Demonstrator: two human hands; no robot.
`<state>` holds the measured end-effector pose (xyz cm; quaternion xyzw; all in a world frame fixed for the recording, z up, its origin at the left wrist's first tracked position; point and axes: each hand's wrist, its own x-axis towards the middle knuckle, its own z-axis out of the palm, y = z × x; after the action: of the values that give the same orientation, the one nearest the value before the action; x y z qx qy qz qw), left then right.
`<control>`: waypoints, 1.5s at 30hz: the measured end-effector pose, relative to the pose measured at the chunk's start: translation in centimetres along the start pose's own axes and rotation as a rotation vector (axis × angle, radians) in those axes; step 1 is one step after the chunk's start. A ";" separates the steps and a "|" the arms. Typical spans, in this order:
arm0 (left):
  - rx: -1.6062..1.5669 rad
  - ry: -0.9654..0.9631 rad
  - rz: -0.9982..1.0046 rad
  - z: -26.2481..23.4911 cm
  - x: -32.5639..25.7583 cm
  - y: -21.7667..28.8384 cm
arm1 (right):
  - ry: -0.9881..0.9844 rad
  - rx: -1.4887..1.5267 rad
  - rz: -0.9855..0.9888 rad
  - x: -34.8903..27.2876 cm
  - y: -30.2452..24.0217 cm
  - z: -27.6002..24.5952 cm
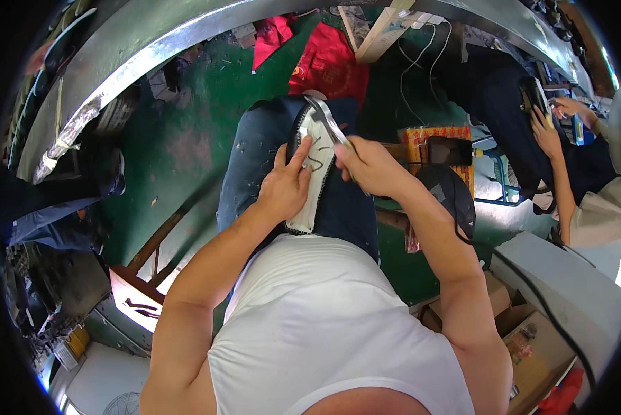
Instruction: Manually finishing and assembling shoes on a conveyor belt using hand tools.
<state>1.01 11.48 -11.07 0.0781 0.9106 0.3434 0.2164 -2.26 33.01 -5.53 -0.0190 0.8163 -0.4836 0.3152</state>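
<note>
Sole up, an unfinished shoe (315, 180) lies lengthwise across my lap. Its pale bottom carries dark squiggly lines, and a black pleated edge runs round it. My left hand (285, 185) grips the shoe's left side, with its fingers over the edge onto the pale bottom. In my right hand (374, 166) is a shiny curved metal tool that looks like pincers (330, 123). Its metal head reaches the far end of the shoe, where exact contact is unclear. My right fist hides most of the handle.
A dark metal rail (186, 43) curves across the far side. Red cloth (331, 66) lies beyond my knees. On the right, a co-worker's hands (549, 135) hold a dark shoe. Dark pincers (141, 306) lie on a stand at left; cardboard boxes (532, 353) stand right.
</note>
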 end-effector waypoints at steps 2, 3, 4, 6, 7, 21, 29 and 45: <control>0.041 -0.029 0.012 0.2 -0.3 0.1 | 0.080 -0.150 -0.107 1.3 0.4 0.3; 0.083 -0.056 0.019 0.2 -0.4 0.1 | -0.005 -0.369 -0.081 1.8 -0.2 -0.1; 0.082 -0.048 0.019 0.3 -0.7 -0.2 | -0.090 -0.588 -0.054 1.9 -0.9 -0.3; 0.117 -0.056 0.081 0.6 -1.1 -0.8 | -0.112 -0.561 -0.026 1.4 -1.1 -0.5; 0.115 -0.053 0.086 0.3 -1.2 -0.4 | -0.060 -0.471 -0.038 1.2 -0.1 0.2; -0.519 -0.273 0.085 0.6 -4.7 -4.8 | 0.068 -0.423 -0.188 -4.9 0.8 5.5; 0.025 -0.185 -0.323 -1.1 -1.4 4.0 | 0.157 -0.040 -0.129 -2.2 -0.5 2.0; -1.469 0.096 -0.155 -2.1 1.1 -2.7 | 0.997 -0.655 -0.760 8.4 -10.2 -7.2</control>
<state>-0.85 8.51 -11.86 -0.1666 0.4572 0.8511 0.1968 -15.59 30.43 0.89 -0.1727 0.9038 -0.2407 -0.3089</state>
